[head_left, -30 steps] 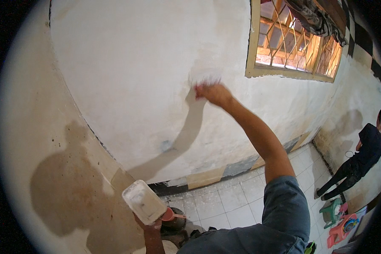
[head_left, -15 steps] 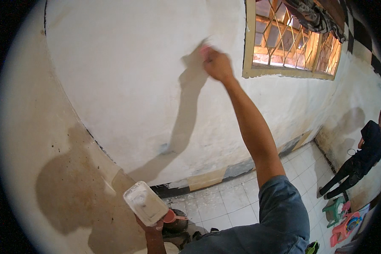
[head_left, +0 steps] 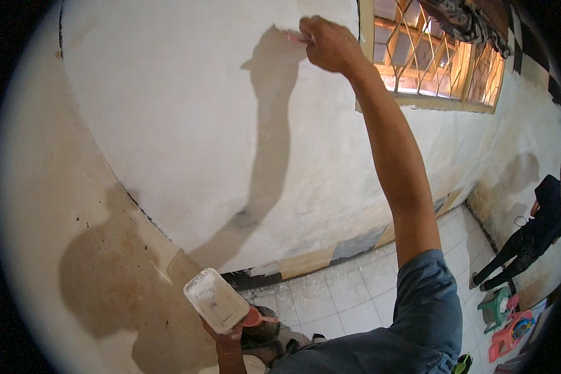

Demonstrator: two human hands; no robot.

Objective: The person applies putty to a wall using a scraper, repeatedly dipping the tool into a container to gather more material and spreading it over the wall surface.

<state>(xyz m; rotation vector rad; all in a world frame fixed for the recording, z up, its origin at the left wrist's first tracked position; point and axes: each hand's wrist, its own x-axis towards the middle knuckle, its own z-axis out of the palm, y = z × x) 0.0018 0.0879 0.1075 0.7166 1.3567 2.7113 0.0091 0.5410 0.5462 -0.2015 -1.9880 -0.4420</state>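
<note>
My right hand is raised against the white wall, left of the barred window. Its fingers are closed round a small pink tool, mostly hidden by the hand; its exact kind does not show. Low on the left, my left hand grips a pale rectangular plastic tub from beneath. White residue marks the tub's inside and rim. My arm's shadow falls across the wall from the corner up to the tool.
A window with metal bars is at upper right. Below the tub are a dark bucket and a red dipper. Another person stands far right, near a green stool and a pink plastic item. White tiles cover the floor.
My right hand has moved up and to the right along the wall with the pink tool. My left hand and the tub have barely shifted.
</note>
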